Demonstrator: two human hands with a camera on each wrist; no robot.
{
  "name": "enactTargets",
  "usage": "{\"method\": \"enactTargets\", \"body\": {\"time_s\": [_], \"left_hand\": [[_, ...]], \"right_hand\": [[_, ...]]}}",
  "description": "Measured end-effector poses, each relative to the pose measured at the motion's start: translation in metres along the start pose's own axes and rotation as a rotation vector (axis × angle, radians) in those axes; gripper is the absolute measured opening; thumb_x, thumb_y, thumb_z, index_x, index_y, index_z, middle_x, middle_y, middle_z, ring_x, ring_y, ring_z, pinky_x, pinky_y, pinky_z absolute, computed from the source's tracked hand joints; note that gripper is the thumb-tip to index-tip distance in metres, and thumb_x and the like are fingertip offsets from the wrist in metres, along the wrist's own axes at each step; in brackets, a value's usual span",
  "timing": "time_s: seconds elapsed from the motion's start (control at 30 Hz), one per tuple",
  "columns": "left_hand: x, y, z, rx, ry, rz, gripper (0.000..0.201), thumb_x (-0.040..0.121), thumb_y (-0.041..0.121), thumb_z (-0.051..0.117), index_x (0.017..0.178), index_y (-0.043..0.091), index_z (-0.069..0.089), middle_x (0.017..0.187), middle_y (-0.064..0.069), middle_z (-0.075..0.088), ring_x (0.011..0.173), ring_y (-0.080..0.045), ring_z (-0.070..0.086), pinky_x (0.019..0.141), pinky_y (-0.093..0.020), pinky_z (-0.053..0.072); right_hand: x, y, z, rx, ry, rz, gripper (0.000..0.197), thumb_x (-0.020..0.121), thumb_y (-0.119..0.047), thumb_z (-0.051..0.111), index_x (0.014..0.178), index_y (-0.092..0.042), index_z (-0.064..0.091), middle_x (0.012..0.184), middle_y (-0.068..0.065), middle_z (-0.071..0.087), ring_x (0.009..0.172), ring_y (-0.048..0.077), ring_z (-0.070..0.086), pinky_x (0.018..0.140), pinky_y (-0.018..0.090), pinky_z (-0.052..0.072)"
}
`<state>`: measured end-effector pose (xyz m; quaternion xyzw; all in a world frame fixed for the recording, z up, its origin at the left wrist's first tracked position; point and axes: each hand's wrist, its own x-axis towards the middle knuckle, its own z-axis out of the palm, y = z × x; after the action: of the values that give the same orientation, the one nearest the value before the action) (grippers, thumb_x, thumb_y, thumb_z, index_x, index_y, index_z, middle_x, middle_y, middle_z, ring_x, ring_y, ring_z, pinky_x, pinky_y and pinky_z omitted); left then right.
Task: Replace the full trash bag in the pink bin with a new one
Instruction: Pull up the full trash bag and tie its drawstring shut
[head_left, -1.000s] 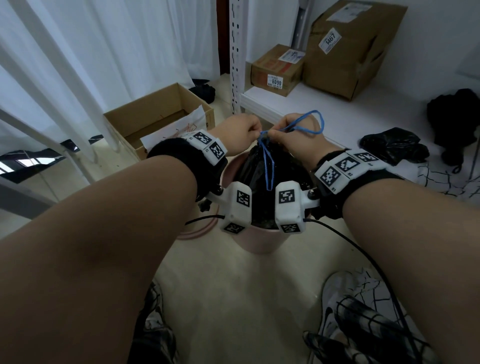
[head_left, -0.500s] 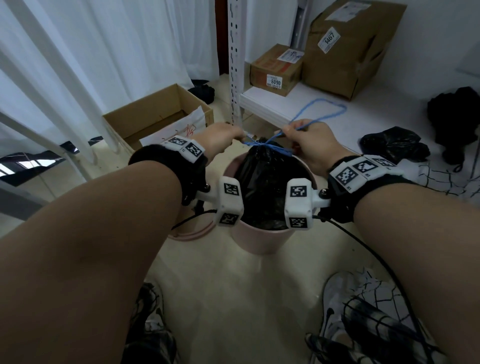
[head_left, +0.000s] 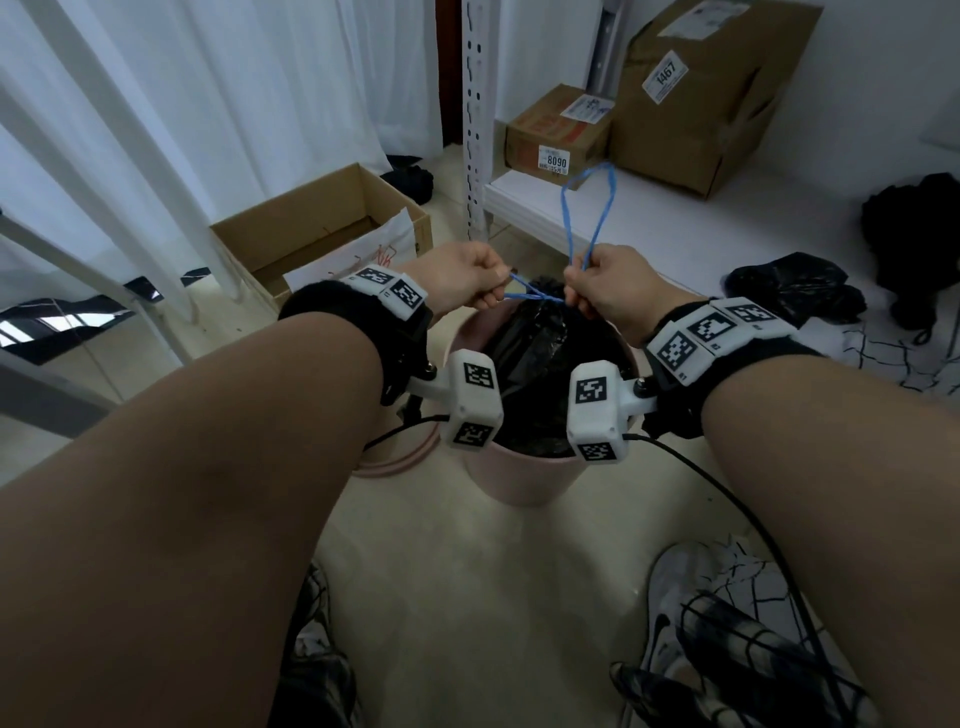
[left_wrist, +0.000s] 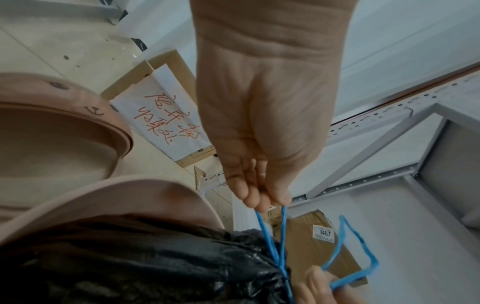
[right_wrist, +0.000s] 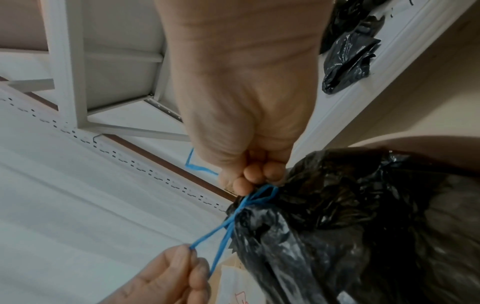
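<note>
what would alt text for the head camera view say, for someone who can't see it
Seen from above, the left hand and right hand each pinch a blue drawstring crossed over the gathered neck of a black trash bag sitting in a pink bin. A blue loop rises from the right hand.

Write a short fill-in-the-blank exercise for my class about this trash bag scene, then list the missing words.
1. Both hands pull a ____ drawstring.
2. The black bag sits inside a ____ bin.
3. The right hand holds a loop of drawstring; the left hand pinches the other end.
4. The label 8090 is on a cardboard ____.

Missing words: blue; pink; box
</note>
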<state>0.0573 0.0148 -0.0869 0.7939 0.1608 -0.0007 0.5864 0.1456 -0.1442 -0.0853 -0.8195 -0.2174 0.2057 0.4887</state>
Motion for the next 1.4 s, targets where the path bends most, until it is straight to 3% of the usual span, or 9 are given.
{"method": "enactTargets", "body": {"time_s": [0.37,0.5,0.6,0.73,0.83,0.93,1.13,1.3,1.4], "left_hand": [[-0.001,0.034,-0.001,0.271,0.114,0.110,0.024,0.089,0.029,0.063,0.066,0.020,0.060,0.055,0.011,0.054,0.041,0.008,0.046,0.046,-0.007,0.032],[0.000,0.043,0.007,0.376,0.130,0.182,0.022,0.086,0.023,0.067,0.067,0.012,0.063,0.068,0.004,0.056,0.052,0.007,0.054,0.054,-0.007,0.040],[0.000,0.043,0.006,0.384,0.152,0.222,0.016,0.086,0.019,0.067,0.083,0.003,0.069,0.093,-0.005,0.061,0.071,0.017,0.055,0.063,-0.001,0.038],[-0.002,0.044,0.005,0.373,0.139,0.208,0.021,0.085,0.023,0.068,0.092,0.003,0.072,0.130,-0.002,0.057,0.119,-0.001,0.047,0.088,-0.009,0.028],[-0.004,0.043,0.006,0.308,0.102,0.172,0.024,0.087,0.023,0.065,0.092,0.000,0.069,0.114,-0.004,0.064,0.108,-0.007,0.055,0.084,-0.010,0.043],[-0.004,0.036,0.007,0.345,0.143,0.140,0.026,0.095,0.033,0.050,0.091,0.007,0.055,0.092,-0.011,0.064,0.087,-0.022,0.058,0.087,-0.034,0.048],[-0.010,0.027,0.008,0.404,-0.042,-0.031,0.050,0.103,0.039,0.022,0.076,0.010,0.053,0.070,-0.011,0.059,0.062,-0.017,0.057,0.072,-0.023,0.049],[-0.003,0.018,0.006,0.411,0.087,-0.167,0.046,0.100,0.041,0.033,0.067,0.011,0.045,0.057,-0.006,0.041,0.049,-0.018,0.042,0.058,-0.031,0.041],[-0.006,0.022,-0.005,0.709,0.169,-0.160,0.050,0.099,0.039,0.039,0.058,0.010,0.038,0.055,-0.004,0.039,0.049,-0.014,0.037,0.051,-0.027,0.033]], "right_hand": [[0.006,-0.019,0.008,-0.139,-0.045,-0.031,0.033,0.091,-0.003,0.046,0.062,-0.007,0.060,0.058,0.003,0.052,0.044,0.006,0.045,0.048,0.016,0.036],[-0.002,-0.031,0.012,-0.285,-0.184,-0.132,0.016,0.085,-0.010,0.061,0.089,0.005,0.066,0.067,0.003,0.052,0.063,0.014,0.048,0.050,0.011,0.036],[-0.006,-0.029,0.013,-0.206,-0.187,-0.196,0.019,0.081,-0.020,0.072,0.089,-0.003,0.068,0.075,0.002,0.057,0.075,0.014,0.053,0.059,0.014,0.039],[-0.005,-0.023,0.018,-0.144,-0.190,-0.166,0.022,0.080,-0.023,0.073,0.091,-0.004,0.069,0.076,-0.001,0.062,0.070,0.006,0.056,0.060,0.009,0.042],[-0.002,-0.024,0.019,-0.183,-0.161,-0.160,0.017,0.089,-0.021,0.062,0.088,-0.006,0.069,0.068,-0.005,0.059,0.063,-0.001,0.052,0.054,0.003,0.039],[-0.002,-0.027,0.015,-0.248,-0.145,-0.179,0.037,0.098,-0.028,0.046,0.072,-0.009,0.063,0.052,-0.012,0.055,0.049,-0.004,0.050,0.047,0.004,0.035],[-0.002,-0.024,0.007,-0.228,-0.224,-0.155,0.042,0.100,-0.031,0.041,0.069,-0.011,0.062,0.063,-0.001,0.053,0.057,0.007,0.046,0.053,0.009,0.035],[-0.003,-0.020,-0.003,-0.150,-0.220,-0.088,0.046,0.100,-0.028,0.042,0.060,-0.018,0.063,0.067,0.005,0.065,0.067,0.010,0.055,0.064,0.016,0.038],[0.001,-0.014,-0.007,-0.153,-0.181,-0.057,0.039,0.100,-0.025,0.041,0.082,-0.007,0.071,0.061,-0.007,0.065,0.052,-0.007,0.054,0.062,0.015,0.034]]}}
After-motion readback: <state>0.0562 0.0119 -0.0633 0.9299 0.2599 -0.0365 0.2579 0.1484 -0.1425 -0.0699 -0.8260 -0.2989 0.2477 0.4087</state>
